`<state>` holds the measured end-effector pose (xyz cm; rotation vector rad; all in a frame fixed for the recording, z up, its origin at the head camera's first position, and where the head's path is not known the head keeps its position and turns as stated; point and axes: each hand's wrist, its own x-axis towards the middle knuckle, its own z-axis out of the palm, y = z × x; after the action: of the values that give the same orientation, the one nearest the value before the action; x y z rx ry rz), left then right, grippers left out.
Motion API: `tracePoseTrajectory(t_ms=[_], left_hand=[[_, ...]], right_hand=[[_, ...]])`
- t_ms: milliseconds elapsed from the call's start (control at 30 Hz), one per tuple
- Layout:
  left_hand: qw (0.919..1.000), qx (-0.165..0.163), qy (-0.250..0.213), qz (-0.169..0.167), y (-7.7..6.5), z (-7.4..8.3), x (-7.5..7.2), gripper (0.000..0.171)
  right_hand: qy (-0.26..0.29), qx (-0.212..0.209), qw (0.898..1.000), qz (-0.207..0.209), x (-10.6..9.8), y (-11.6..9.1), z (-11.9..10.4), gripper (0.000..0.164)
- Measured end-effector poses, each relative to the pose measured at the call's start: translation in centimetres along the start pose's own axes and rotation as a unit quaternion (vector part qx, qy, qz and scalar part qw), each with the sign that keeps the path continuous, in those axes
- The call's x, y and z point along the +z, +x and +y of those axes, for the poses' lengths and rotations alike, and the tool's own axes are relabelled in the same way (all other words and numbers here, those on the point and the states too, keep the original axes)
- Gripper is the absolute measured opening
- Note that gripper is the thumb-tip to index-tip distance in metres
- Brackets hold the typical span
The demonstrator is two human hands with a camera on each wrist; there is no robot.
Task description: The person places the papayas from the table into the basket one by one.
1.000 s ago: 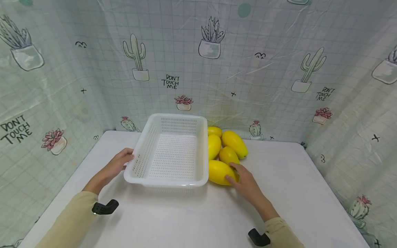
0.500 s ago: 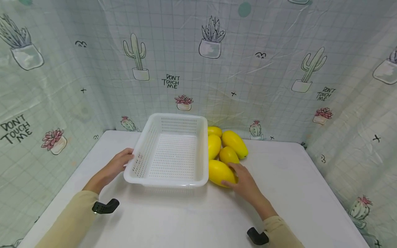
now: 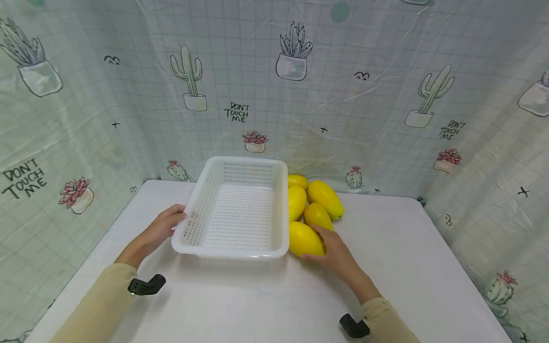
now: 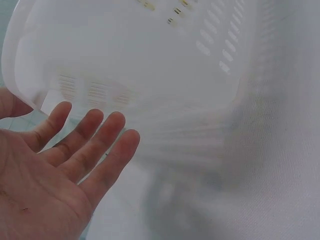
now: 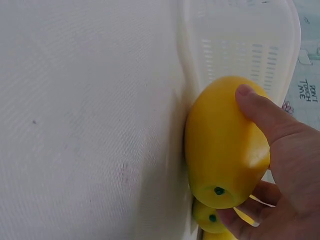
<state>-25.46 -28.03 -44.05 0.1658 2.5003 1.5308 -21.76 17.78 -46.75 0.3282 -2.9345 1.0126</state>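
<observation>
Got the right hand (image 3: pixel 336 252) wrapped round the front yellow fruit (image 3: pixel 303 239), just right of the white basket (image 3: pixel 231 252), left hand (image 3: pixel 159 226) loosely straight-fingered at its left rim. Probably best to squeeze evenly, without nudging neighbouring fruits (image 3: pixel 317 214).

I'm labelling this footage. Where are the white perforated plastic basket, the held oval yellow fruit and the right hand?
White perforated plastic basket (image 3: pixel 239 216): head view, bare floor.
Held oval yellow fruit (image 5: pixel 222 142): right wrist view, middle of its side.
Right hand (image 3: pixel 337 255): head view, back of the hand.
</observation>
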Motion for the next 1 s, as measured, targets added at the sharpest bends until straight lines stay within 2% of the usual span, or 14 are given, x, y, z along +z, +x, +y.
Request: tracePoseTrajectory(t_ms=[467,1000], left_hand=[[1.0000,0.007,-0.005,-0.001,-0.1,-0.1,0.0,0.047],[0.9999,0.005,-0.006,-0.007,0.1,-0.1,0.0,0.048]], right_hand=[[0.002,-0.006,1.000,0.013,0.1,-0.3,0.1,0.084],[-0.005,-0.007,1.000,0.028,-0.7,-0.5,-0.9,0.081]])
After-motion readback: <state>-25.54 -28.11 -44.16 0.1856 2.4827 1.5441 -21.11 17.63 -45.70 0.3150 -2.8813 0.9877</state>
